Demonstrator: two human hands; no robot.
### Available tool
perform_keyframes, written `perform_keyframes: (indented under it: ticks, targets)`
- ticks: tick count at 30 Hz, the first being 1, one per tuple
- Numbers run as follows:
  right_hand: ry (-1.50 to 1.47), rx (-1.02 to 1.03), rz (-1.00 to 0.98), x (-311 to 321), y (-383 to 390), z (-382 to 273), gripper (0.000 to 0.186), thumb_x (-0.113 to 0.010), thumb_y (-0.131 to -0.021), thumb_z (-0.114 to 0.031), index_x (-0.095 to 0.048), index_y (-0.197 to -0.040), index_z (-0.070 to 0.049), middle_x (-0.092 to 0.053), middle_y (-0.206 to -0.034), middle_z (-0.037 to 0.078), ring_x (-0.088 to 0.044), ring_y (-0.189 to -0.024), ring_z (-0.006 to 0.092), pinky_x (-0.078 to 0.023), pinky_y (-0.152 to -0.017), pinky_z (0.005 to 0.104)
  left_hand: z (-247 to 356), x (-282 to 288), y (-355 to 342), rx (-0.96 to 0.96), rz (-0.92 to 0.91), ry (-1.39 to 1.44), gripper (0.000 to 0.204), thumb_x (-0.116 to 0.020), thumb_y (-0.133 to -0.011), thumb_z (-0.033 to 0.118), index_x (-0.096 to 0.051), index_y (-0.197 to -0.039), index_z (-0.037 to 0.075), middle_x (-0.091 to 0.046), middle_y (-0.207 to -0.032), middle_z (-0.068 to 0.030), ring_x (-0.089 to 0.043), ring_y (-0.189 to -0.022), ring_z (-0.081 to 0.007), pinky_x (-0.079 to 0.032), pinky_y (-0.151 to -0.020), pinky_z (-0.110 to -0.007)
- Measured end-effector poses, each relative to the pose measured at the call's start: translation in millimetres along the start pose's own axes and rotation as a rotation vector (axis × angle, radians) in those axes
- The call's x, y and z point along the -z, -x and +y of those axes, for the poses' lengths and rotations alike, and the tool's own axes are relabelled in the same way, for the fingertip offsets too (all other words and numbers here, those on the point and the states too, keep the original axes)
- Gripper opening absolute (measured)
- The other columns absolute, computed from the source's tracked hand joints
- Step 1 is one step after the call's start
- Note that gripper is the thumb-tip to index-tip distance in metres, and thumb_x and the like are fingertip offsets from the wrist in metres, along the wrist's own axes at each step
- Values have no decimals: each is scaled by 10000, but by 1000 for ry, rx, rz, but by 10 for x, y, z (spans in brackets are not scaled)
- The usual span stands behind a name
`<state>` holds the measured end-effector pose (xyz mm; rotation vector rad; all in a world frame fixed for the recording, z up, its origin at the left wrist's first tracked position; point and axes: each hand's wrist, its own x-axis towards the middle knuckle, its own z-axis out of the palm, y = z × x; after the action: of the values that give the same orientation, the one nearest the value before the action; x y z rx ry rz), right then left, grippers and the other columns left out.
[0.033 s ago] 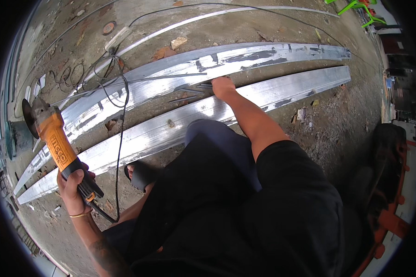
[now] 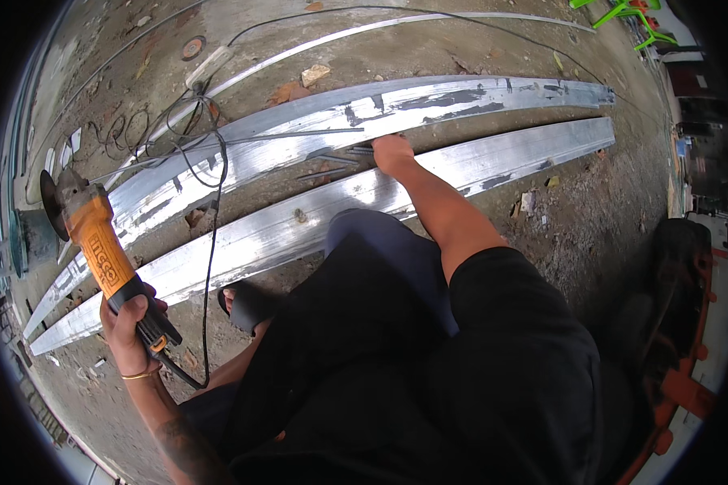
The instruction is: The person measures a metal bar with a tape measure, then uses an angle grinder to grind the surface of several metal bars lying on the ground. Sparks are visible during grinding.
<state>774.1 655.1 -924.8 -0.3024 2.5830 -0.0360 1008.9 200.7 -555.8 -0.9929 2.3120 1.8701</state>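
My left hand (image 2: 124, 331) is wrapped round the rear handle of an orange and black angle grinder (image 2: 107, 255), raised at the left with its dark disc (image 2: 51, 204) uppermost. A black cord hangs from its lower end. Stretched out ahead, my right hand (image 2: 392, 153) is closed in the gap between two long silvery metal beams, the far beam (image 2: 453, 105) and the near beam (image 2: 299, 218). Several short grey rods (image 2: 329, 173) lie just left of that hand. Its fingertips are hidden, so what it grips cannot be made out.
Coiled black cable (image 2: 196, 101) crosses the far beam at the left, beside a pale power strip (image 2: 209, 68). A loose round disc (image 2: 193, 48) and a stone (image 2: 315, 74) lie on the dirt ground. Orange-red metal parts (image 2: 687, 392) stand at the right, green chair legs (image 2: 623, 12) far right.
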Motion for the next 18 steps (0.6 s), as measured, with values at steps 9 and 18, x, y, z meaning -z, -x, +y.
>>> perform_keyframes:
  ticks: [9, 18]
  targets:
    - [9, 25, 0, 68, -80, 62, 346, -468, -1096, -204, -750, -1263, -92, -736, -1264, 205, -699, -1177, 394, -545, -1039, 506, 28, -102, -20, 1, 3, 24, 459, -765, -805, 283, -624, -1118, -22, -687, -886, -114, -703, -689, -195, -590, -630, -309]
    - [12, 201, 93, -218, -187, 381, 334, -661, -1001, -257, -730, -1262, -62, -743, -1209, 220, -694, -1161, 404, -547, -1016, 521, -11, -47, -46, 0, -19, 82, 479, -760, -799, 234, -607, -1167, -32, -697, -914, -125, -712, -694, -208, -604, -642, -321]
